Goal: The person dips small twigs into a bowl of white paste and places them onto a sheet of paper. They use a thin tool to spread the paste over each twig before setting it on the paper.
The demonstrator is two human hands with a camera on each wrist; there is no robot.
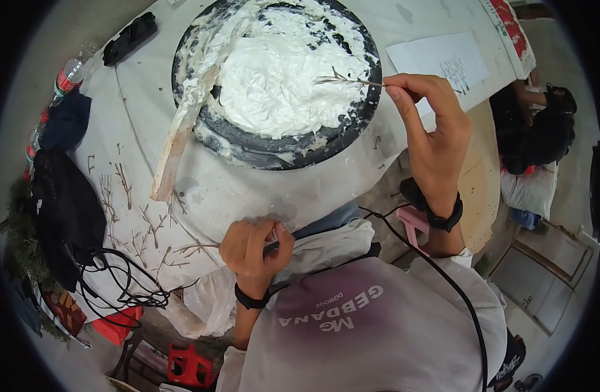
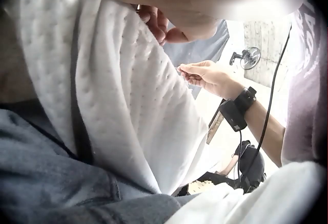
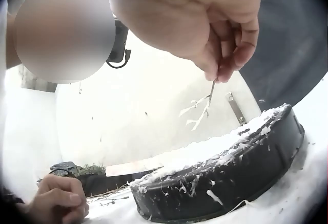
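My right hand (image 1: 437, 127) pinches the end of a thin branched twig (image 1: 355, 80) between thumb and fingertips. The twig's forked tips, coated white in the right wrist view, hang above a black round basin (image 3: 215, 198). Thick white paste (image 1: 280, 85) fills the basin and smears its rim. A flat wooden stick (image 1: 171, 153), caked with paste at its upper end, leans across the basin's left side. My left hand (image 1: 254, 255) rests at the table's near edge with fingers loosely curled; a bare twig (image 1: 194, 248) reaches up to its side.
Several bare twigs (image 1: 145, 222) lie on the white-covered table (image 1: 248, 189), left of the basin. A black bag (image 1: 65, 215) with tangled cables is at the left edge, with bottles (image 1: 70, 77) behind. A white sheet (image 1: 437, 62) lies on the right. A cable (image 1: 453, 281) runs from my right wrist.
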